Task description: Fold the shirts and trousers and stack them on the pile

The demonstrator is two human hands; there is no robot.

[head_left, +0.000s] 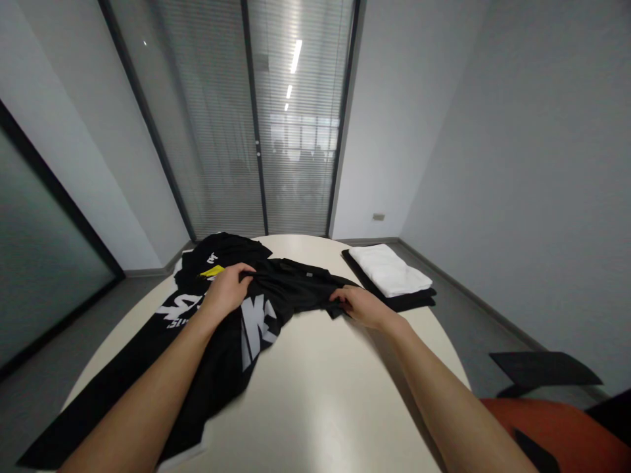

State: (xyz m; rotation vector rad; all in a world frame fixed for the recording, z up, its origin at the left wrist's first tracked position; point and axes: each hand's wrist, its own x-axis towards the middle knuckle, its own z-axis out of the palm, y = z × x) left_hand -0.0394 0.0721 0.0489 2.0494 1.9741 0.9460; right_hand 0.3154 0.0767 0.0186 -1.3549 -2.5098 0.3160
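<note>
At the table (305,394), left hand (228,290) and right hand (363,306) seemingly pinch black cloth (298,287).

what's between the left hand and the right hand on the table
Black garment fabric spans from the left hand to the right hand, fingers of both on it, in the head view.

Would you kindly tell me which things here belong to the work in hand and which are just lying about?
Work in hand, seemingly:
black garment, in left hand and right hand
printed black clothing
white cloth, probably

Just nearby:
chair
wall plate
</note>
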